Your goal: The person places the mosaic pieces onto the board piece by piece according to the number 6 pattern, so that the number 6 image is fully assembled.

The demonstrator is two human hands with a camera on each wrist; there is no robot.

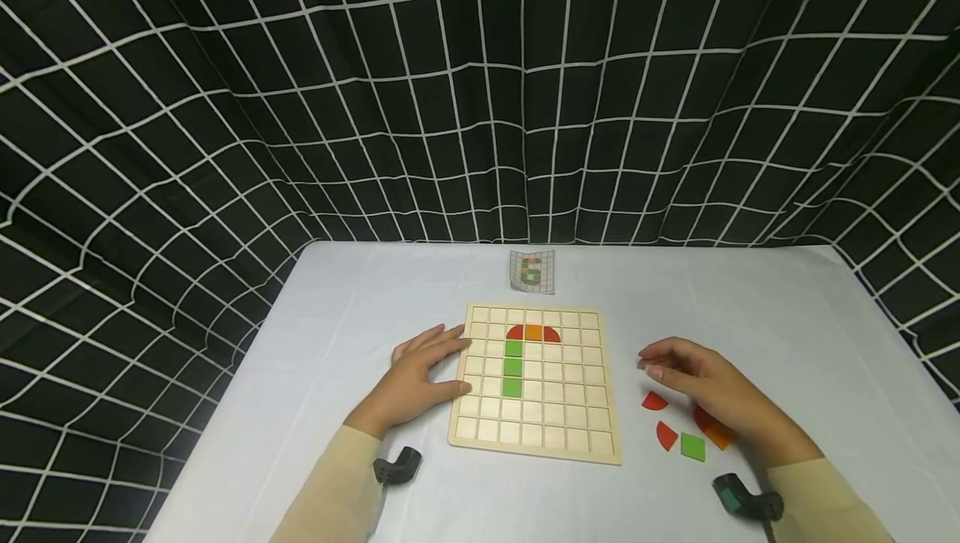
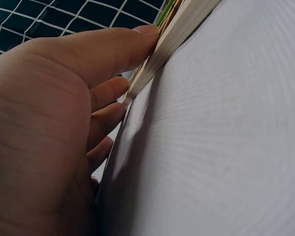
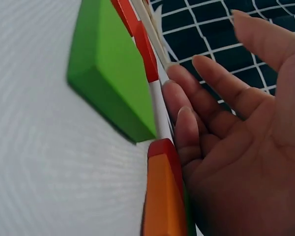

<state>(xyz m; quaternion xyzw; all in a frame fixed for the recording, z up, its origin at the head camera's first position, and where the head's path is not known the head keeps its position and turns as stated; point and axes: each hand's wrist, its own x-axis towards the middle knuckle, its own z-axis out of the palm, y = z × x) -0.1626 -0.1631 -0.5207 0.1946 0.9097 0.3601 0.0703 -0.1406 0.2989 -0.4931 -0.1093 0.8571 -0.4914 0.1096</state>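
A wooden grid board (image 1: 566, 418) lies on the table. On it, an orange square (image 1: 533, 332) sits between two red quarter-round tiles (image 1: 552, 334), and green squares (image 1: 513, 366) run down below the left one. My left hand (image 1: 420, 372) rests at the board's left edge, thumb (image 2: 137, 42) and fingertips touching it. To the right of the board, my right hand (image 1: 701, 381) hovers with fingers loosely bent and nothing visible between them. Near it lie loose red quarter-rounds (image 1: 655, 401), a green square (image 1: 693, 446) and an orange piece (image 3: 163, 201) beside a red one, partly hidden.
Behind the board a small card (image 1: 532, 272) shows a coloured pattern on a grid. A white cloth (image 1: 360, 293) covers the table. Dark curtains (image 1: 480, 93) with white grid lines stand at the back and sides.
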